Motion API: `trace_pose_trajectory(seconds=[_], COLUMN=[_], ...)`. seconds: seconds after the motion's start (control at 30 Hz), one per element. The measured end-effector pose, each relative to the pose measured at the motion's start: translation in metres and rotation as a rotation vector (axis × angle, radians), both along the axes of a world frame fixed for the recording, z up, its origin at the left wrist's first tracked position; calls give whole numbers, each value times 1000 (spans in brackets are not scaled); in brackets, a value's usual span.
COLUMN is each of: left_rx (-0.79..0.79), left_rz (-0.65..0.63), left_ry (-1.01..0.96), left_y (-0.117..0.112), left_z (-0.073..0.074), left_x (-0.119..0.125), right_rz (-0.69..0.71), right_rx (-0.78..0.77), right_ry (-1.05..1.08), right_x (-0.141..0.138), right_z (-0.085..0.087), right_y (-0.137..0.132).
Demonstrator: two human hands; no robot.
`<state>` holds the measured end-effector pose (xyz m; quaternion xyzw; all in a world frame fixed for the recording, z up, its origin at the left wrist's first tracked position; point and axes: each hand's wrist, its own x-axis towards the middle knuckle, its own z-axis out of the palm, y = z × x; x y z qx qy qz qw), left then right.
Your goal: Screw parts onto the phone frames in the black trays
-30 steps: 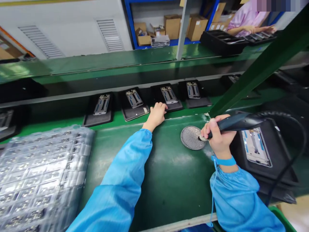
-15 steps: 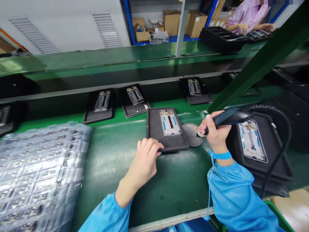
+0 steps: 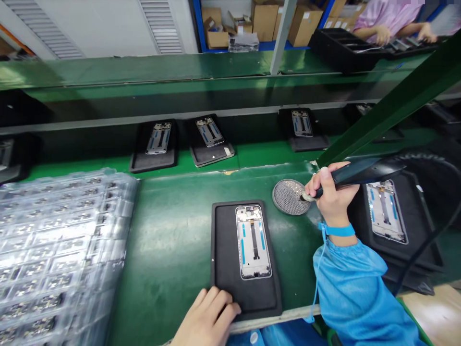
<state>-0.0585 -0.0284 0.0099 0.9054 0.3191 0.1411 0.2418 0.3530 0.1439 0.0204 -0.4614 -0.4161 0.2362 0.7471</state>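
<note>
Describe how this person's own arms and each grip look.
The left grip and right grip are ungloved. A blue band with a hanging cord rings the right wrist; the right sleeve is loose, shiny blue, its cuff gathered. No left sleeve can be seen.

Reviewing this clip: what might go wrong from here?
1. The left hand touches the black tray at its near-left corner, right by the bench's front edge; a pull toward the person might tip it, and the phone frame could slide.
2. The cable of the dark tool in the right hand crosses in front of the right-hand tray, so it might snag there.
</note>
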Motion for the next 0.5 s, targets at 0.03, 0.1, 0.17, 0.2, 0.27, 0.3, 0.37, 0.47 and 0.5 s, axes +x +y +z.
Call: trace_pose_trajectory(seconds=[0.03,0.1,0.17,0.2,0.27,0.3,0.37,0.47,0.5], left_rx=[6,25,49,71,103,96,21,-128,-162], left_rz=[8,52,123,168,284,349,437,478,483], left_ry=[-4,-29,-58,-81,-117,-127,-135,-108,-96], left_y=[4,22,52,70,109,127,156,177,179], left_z=[6,15,17,14,3,-5,-18,-28,-28], left_x=[3,11,22,29,45,54,70,85,88], right_rz=[2,6,11,16,23,28,54,160,206], right_rx=[-2,-3,-1,-6,-9,3,58,162,177], right_ry=[-6,-22,-42,-56,-80,-86,-73,-21,2], right_x=[0,0,0,0,-3,-6,-17,-49,-62], right_z=[0,-1,0,1,7,11,21,35,37], right_y=[0,0,0,0,-3,-5,-9,-11,-10])
